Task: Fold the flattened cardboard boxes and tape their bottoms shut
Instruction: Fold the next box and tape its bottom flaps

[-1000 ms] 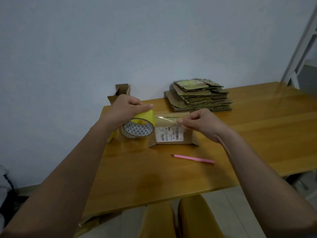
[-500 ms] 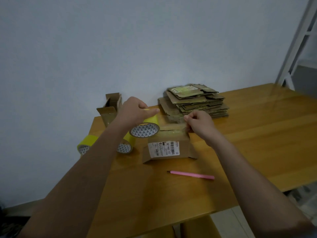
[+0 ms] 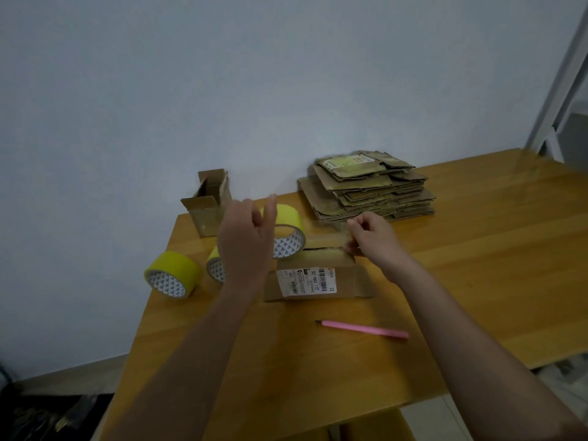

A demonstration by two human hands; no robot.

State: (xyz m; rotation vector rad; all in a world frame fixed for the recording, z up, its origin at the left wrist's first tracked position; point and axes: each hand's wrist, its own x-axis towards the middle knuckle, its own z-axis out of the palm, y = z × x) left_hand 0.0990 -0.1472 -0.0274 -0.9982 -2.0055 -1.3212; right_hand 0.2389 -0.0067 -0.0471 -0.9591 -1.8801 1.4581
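- Three rolls of yellow tape on the light wooden table (image 3: 477, 249): one roll of yellow tape with a triangle-patterned core (image 3: 173, 275) at the far left edge, a second yellow roll (image 3: 215, 265) partly hidden behind the left forearm, a third yellow roll (image 3: 288, 232) just behind the left hand.
- One small brown cardboard box with a white barcode label (image 3: 315, 278) near the table's middle, label side toward the camera, taped face up.
- One folded brown cardboard box, upright and open at the top (image 3: 208, 202), at the table's back left corner.
- One stack of flattened brown cardboard boxes (image 3: 369, 186) against the wall, behind the labelled box and to its right.
- One slim pink pen-shaped cutter (image 3: 366, 329) lying flat, nearer the camera than the labelled box and apart from it.
- Left hand (image 3: 246, 246) raised in front of the third roll, fingers loosely spread and holding nothing; blurred, so contact with the roll unclear.
- Right hand (image 3: 370, 238) at the labelled box's far right top edge, fingertips pinching a strip of clear tape (image 3: 327, 240) stretched from the third roll across the box top.
- Labelled box between the two hands, just below and in front of both.
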